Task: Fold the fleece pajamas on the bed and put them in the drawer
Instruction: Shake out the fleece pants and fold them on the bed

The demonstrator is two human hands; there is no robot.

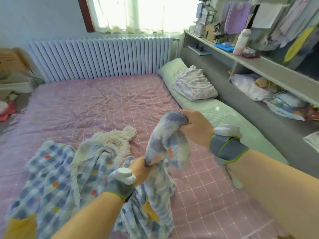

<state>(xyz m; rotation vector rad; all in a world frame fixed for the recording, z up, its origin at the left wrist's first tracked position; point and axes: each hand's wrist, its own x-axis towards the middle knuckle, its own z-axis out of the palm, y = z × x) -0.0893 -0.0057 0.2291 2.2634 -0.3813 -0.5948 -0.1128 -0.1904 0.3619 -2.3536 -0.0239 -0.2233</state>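
Observation:
The fleece pajamas [51,178], blue-and-white checked with coloured dots, yellow cuffs and a fluffy white lining, lie crumpled on the near left of the pink grid-patterned bed [103,104]. One part of them, a sleeve or leg [168,142], is lifted off the bed. My right hand [195,126] grips its upper end. My left hand [141,169] pinches the same piece lower down, just above the heap. Both wrists wear grey straps with white devices. No drawer is in view.
A folded pink-and-white cloth [193,85] rests on a pale green long pillow [215,107] along the bed's right side. Behind it stands a grey headboard shelf [259,64] with a bottle, model houses and bags. A white radiator [100,57] runs under the window.

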